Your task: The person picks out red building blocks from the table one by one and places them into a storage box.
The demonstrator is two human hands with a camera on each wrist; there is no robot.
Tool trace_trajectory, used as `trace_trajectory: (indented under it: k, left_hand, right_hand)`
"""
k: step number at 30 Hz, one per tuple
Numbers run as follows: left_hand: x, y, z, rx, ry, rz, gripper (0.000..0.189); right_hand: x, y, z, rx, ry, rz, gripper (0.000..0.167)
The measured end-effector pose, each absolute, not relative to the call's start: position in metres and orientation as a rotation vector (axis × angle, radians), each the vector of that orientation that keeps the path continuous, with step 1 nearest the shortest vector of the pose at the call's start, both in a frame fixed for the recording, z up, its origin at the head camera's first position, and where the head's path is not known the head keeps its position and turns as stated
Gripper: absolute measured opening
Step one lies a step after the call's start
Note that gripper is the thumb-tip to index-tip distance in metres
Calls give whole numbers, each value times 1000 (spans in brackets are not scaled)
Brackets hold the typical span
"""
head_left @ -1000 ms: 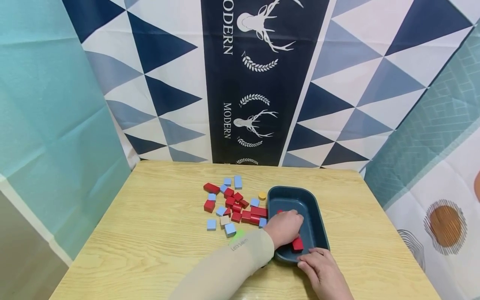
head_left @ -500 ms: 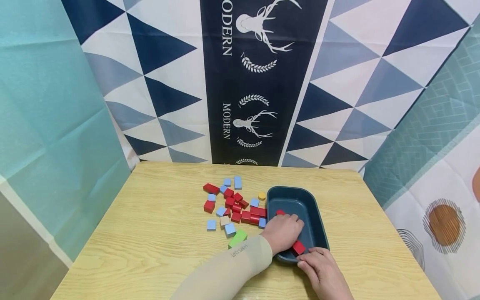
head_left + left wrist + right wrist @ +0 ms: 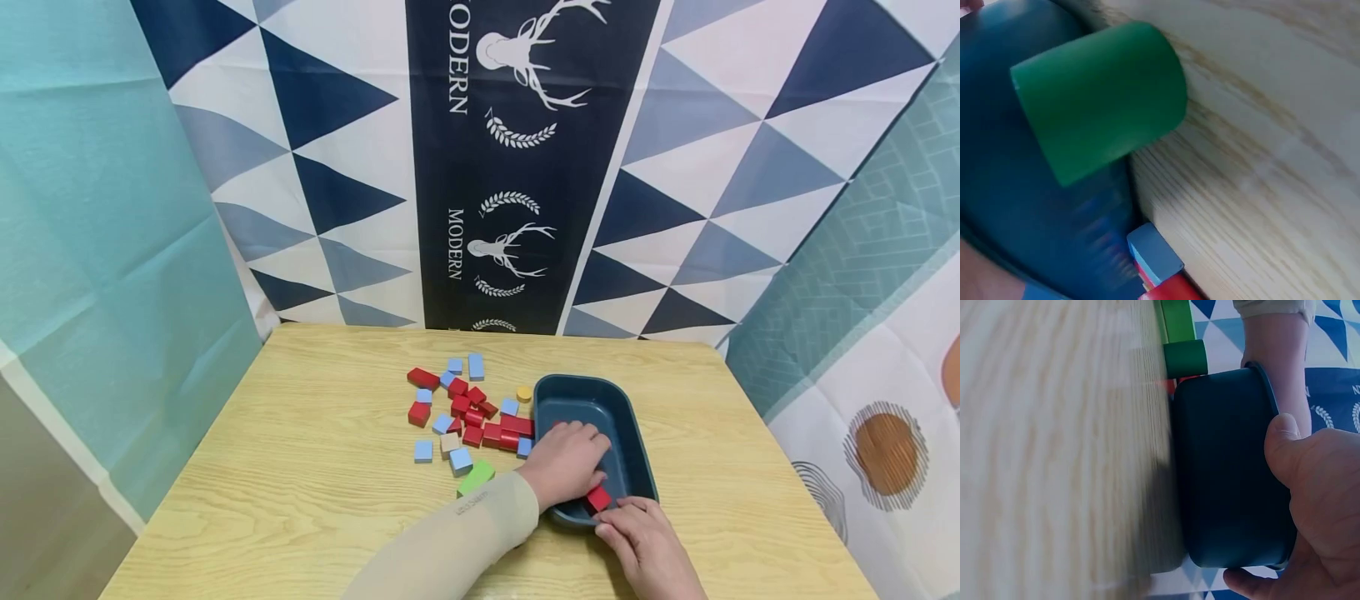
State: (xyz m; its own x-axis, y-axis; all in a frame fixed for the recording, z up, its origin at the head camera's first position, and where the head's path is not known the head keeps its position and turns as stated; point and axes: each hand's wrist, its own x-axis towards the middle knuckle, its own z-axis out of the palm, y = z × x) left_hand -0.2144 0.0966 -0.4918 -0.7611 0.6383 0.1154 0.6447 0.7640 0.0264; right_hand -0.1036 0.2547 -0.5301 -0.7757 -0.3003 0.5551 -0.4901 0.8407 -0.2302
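Observation:
My left hand reaches over the near left wall of a dark blue tray, palm down inside it. Its fingers are bent downward, their tips hidden, so I cannot tell whether they hold anything. A red block lies in the tray right beside that hand's thumb. Part of another red piece shows at the fingers' far side. At the near right corner, my right hand grips the tray; in the right wrist view its thumb lies over the rim, with another finger at the outer wall.
Left of the tray lie scattered red and light blue blocks, a beige block and a yellow disc. A bright green block lies by the left forearm. A green cylinder stands close outside the tray wall.
The red block by the left thumb has shifted slightly toward the near wall and turned. The left hand has moved a little within the tray; the right hand stays at the corner.

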Motion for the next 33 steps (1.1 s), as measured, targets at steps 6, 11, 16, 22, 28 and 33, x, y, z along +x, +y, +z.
trace_trajectory:
  k: [6,11,16,22,28,33]
  left_hand:
    - [-216,64,-485,-1052,-2682,-261,31]
    - [-233,15,-472,-945,-2677,-384,25]
    - [-250,-42,-470,-644,-2827,-658,23]
    - [-251,-85,-488,-529,-2955,-666,22]
    - [-243,-82,-507,-642,-3029,-549,44]
    - [-240,-72,-505,-632,-3052,-497,51]
  right_hand:
    - [-98,251,-522,474,-2663,481,14]
    - [-93,243,-517,416,-2756,427,9]
    - [-92,239,-520,491,-2654,334,26]
    - [-96,242,-519,510,-2670,351,20]
    - [-99,243,-518,496,-2704,393,19]
    - [-100,242,-519,483,-2726,428,19]
